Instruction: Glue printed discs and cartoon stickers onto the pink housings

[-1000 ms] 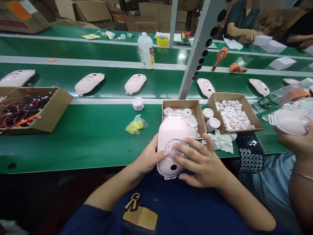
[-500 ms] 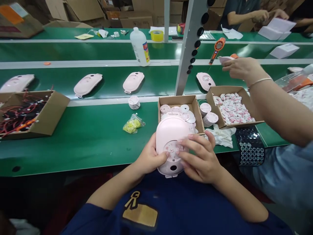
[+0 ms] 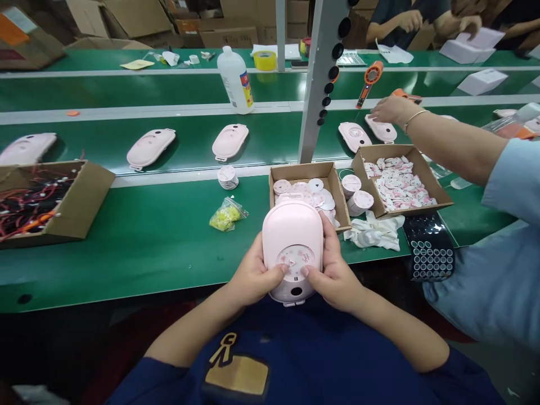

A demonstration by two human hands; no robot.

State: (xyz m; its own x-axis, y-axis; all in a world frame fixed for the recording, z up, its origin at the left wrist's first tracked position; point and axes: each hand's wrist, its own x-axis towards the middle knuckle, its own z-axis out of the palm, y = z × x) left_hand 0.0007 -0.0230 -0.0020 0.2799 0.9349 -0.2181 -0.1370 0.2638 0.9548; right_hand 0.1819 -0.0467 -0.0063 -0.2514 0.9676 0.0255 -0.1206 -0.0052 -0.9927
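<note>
Close to my chest I hold a pale pink plastic case [image 3: 292,228], rounded like an oblong, with a black round spot near its lower end. A round printed sticker [image 3: 298,260] lies in the circular recess on its face. My left hand [image 3: 257,275] grips the case's left edge, thumb on the sticker's lower left. From the other side my right hand [image 3: 335,275] wraps the right edge, its thumb pressing the sticker's lower right. The fingers beneath the case are hidden. Just beyond it stands a cardboard box [image 3: 343,211] of loose round stickers.
More pink cases [image 3: 230,142] lie along the green conveyor. A co-worker's hand [image 3: 390,109] touches one at the right. Around me are a box of small white-pink pieces [image 3: 400,185], sticker rolls [image 3: 360,202], a bag of yellow bits [image 3: 228,215], a wire box [image 3: 80,208] and a metal post [image 3: 314,84].
My right hand has moved from the sticker's face to the case's right edge, with its thumb now on the sticker. The co-worker has lowered a pink case onto the conveyor.
</note>
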